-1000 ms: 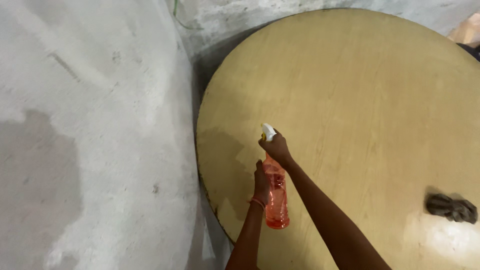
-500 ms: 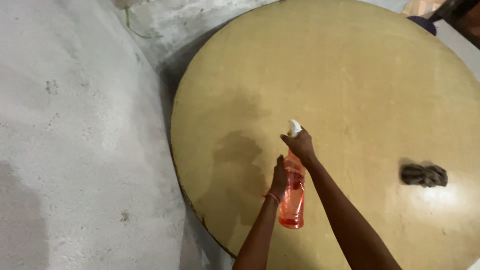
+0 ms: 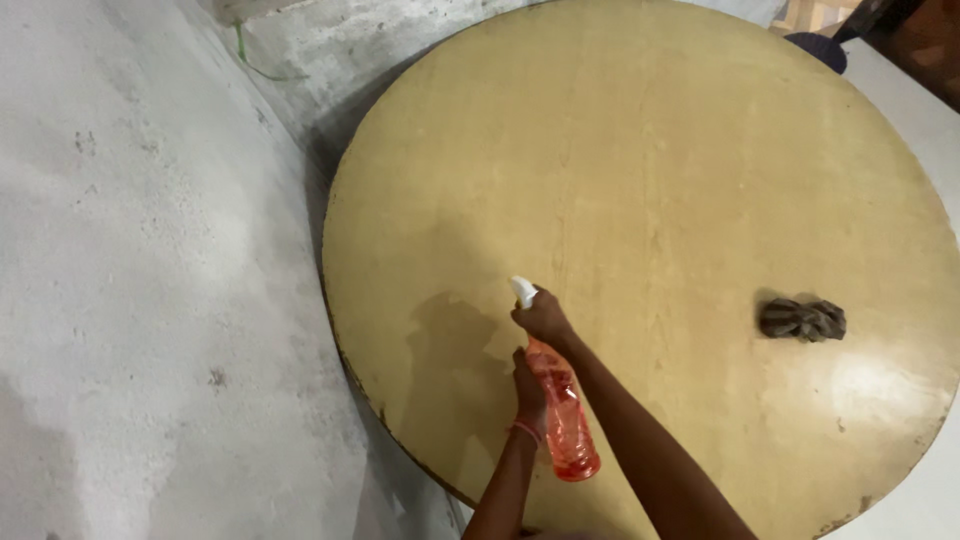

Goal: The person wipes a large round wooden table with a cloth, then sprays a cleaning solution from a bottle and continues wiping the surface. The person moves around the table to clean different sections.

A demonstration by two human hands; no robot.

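Note:
I hold an orange see-through spray bottle (image 3: pixel 565 425) with a white nozzle over the near left part of a round yellowish wooden table (image 3: pixel 650 180). My right hand (image 3: pixel 543 317) wraps the bottle's top at the trigger, nozzle pointing left and away. My left hand (image 3: pixel 527 388) grips the bottle's body from the left side. A dark wet patch (image 3: pixel 450 380) on the tabletop lies just left of the bottle. A crumpled dark cloth (image 3: pixel 801 319) rests on the table to the right, apart from both hands.
A rough grey concrete wall or floor (image 3: pixel 150 280) fills the left side, close to the table's left edge. A green cord (image 3: pixel 250 60) hangs at the top left. Dark objects (image 3: pixel 830 45) stand beyond the table's far right edge.
The view has shifted, so the table and cloth sit further left and lower. Both hands and the bottle have moved down and slightly left in view, still gripping the same way.

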